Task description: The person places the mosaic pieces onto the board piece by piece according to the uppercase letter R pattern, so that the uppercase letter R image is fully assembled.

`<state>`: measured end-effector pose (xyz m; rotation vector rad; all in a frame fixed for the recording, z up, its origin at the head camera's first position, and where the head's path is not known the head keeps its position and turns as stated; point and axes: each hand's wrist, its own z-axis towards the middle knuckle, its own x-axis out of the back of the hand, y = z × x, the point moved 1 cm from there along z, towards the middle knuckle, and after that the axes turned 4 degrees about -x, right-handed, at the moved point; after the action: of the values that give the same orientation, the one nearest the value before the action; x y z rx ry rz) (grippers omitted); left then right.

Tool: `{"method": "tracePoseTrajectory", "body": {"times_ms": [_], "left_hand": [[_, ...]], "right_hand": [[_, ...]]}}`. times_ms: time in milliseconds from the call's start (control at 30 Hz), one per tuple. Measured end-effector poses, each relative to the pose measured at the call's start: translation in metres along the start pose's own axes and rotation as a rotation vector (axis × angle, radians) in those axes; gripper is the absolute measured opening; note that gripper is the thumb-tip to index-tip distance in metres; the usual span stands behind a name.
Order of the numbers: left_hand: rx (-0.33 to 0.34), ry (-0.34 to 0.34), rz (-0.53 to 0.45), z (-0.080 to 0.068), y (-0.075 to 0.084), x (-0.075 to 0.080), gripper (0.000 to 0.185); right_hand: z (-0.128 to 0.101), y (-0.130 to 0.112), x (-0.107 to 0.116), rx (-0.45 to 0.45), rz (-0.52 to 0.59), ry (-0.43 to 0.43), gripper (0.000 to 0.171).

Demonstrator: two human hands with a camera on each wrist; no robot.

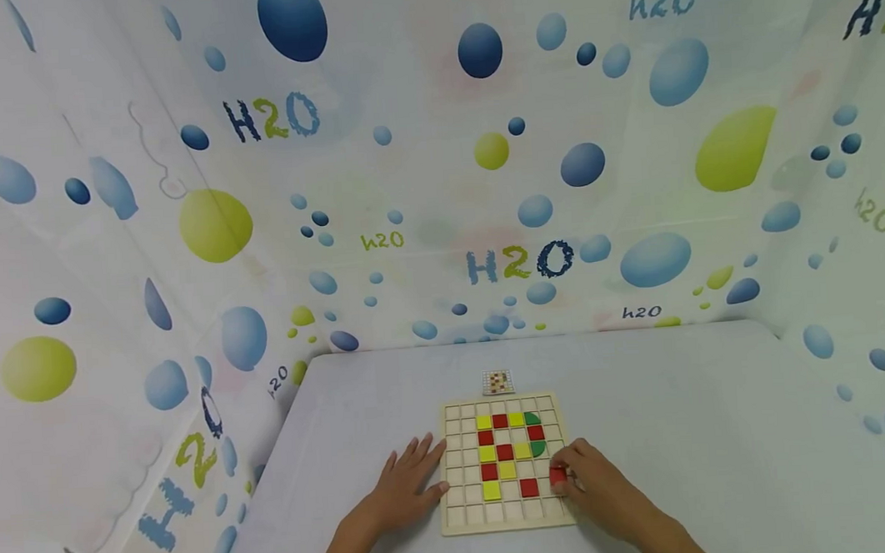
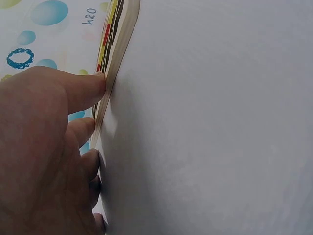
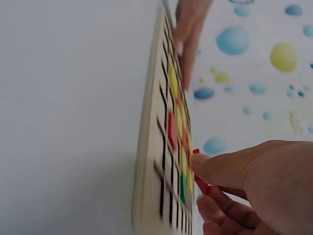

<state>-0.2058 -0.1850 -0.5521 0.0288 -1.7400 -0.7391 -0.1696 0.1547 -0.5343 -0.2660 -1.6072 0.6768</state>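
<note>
A wooden grid board (image 1: 466, 513) lies on the white table, with red and yellow square tiles and two green rounded tiles set in its cells. The left hand (image 1: 406, 489) rests at the board's left edge, fingers spread and straight, thumb touching the rim, as the left wrist view also shows. Over the board's right side, the right hand (image 1: 600, 489) pinches a red square tile (image 1: 558, 477) between thumb and fingers. In the right wrist view this red tile (image 3: 201, 185) is held tilted, close to the board's surface.
A small card (image 1: 498, 381) with a printed grid pattern lies just beyond the board's far edge. The white table (image 1: 374, 397) extends on both sides. A curtain (image 1: 438, 185) with blue and green drops hangs behind and at the sides.
</note>
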Motion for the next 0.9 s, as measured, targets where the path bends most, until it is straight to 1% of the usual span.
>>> {"method": "tracePoseTrajectory", "body": {"times_ms": [67,200,300,367,433,567,767,900], "left_hand": [[0.007,-0.007,-0.006,0.000,-0.001,0.000,0.072],[0.008,-0.016,-0.018,0.000,-0.002,0.001,0.072],[0.002,-0.010,-0.013,-0.001,-0.002,0.001,0.072],[-0.004,-0.002,-0.017,0.000,-0.002,0.001,0.071],[-0.011,0.001,-0.020,-0.001,-0.001,0.002,0.071],[-0.012,0.001,-0.019,-0.001,0.000,0.002,0.072],[-0.010,0.011,-0.011,-0.002,0.000,0.002,0.072],[-0.009,0.011,-0.010,-0.003,0.001,0.002,0.072]], "right_hand": [[0.005,-0.017,-0.011,0.029,0.004,-0.035,0.022],[0.010,-0.044,-0.032,0.151,-0.015,-0.094,0.024],[0.012,-0.059,-0.044,0.248,-0.029,-0.084,0.021],[0.013,-0.064,-0.049,0.279,-0.041,-0.083,0.018],[0.013,-0.067,-0.052,0.293,-0.049,-0.086,0.016],[0.012,-0.068,-0.052,0.281,-0.054,-0.121,0.015],[0.012,-0.066,-0.047,0.291,-0.100,-0.115,0.013],[0.011,-0.066,-0.046,0.287,-0.096,-0.123,0.012]]}}
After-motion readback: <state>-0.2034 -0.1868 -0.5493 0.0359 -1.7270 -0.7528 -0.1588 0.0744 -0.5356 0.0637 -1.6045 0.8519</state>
